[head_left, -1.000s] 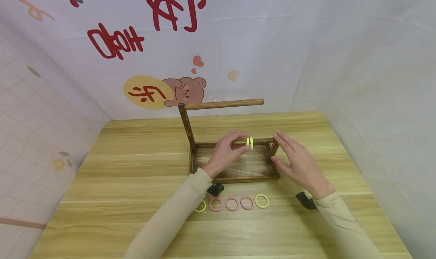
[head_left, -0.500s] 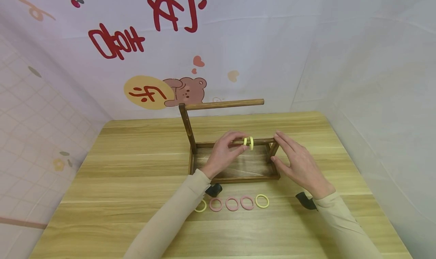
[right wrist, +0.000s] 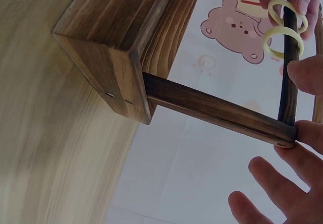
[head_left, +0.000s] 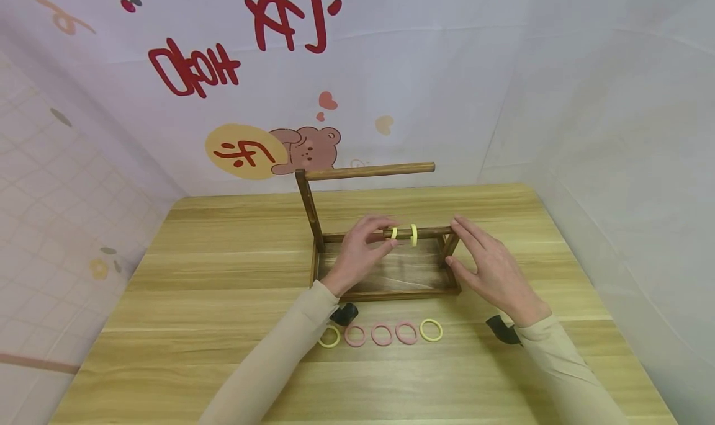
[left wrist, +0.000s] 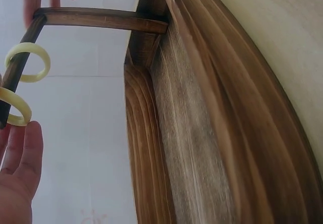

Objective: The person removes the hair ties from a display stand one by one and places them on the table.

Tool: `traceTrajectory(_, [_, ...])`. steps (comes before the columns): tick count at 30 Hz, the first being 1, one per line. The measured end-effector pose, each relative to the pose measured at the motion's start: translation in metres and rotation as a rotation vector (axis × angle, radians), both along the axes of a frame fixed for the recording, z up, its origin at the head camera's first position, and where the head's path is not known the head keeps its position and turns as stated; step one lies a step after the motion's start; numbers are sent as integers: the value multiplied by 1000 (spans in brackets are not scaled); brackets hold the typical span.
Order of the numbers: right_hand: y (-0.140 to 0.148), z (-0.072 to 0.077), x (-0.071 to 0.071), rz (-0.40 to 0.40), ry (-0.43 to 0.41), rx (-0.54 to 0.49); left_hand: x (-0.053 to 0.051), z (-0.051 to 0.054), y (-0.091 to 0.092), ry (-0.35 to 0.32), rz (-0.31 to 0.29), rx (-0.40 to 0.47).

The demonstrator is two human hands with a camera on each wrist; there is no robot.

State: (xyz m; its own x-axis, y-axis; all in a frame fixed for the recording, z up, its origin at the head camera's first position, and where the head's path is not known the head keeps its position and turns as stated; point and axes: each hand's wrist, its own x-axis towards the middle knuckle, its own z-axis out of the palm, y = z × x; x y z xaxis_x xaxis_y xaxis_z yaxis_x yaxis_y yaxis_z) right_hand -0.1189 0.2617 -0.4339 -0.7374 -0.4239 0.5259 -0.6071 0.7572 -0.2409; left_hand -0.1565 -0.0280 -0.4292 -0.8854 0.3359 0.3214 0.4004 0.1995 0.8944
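A dark wooden rack (head_left: 385, 296) stands on the table, with a short lower rod (head_left: 430, 232) and a taller upper rod (head_left: 368, 171). My left hand (head_left: 357, 257) pinches a yellow ring (left wrist: 19, 107) that encircles the lower rod close to its free left end. Farther right on that rod hangs a second yellow ring (head_left: 414, 235), apart from the first. My right hand (head_left: 494, 273) touches the corner where the lower rod meets its post (right wrist: 217, 110), its fingers mostly straight. Part of the rod's free end is hidden by my left fingers in the left wrist view.
On the table (head_left: 223, 270) in front of the rack lies a row of loose rings: a yellow ring (head_left: 431, 320) at the right, pink rings (head_left: 382, 325) in the middle, another yellow ring (head_left: 329, 346) at the left. A printed cloth (head_left: 447, 90) hangs behind.
My left hand has moved left along the lower rod with one yellow ring, widening the gap to the other ring. The right hand stays at the post corner.
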Motion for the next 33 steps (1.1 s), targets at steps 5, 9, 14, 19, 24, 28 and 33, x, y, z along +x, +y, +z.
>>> traceTrajectory(5, [-1,0,0,1,-7,-1,3,2,-9,5,16,19])
traceTrajectory(9, [-1,0,0,5,-6,-4,7,6,-17,7,29,0])
traceTrajectory(14, [-1,-1,-1,13,-2,-8,11,10,-26,9,37,-39])
traceTrajectory(19, [-1,1,-1,16,-2,-9,14,11,-36,40,47,-65])
traceTrajectory(24, [1,2,0,6,-17,-6,18,12,-49,103,61,-84])
traceTrajectory(28, [2,2,1,2,-23,0,20,13,-59,165,60,-86])
traceTrajectory(33, [1,1,1,-1,-24,10,25,14,-74,222,76,-116])
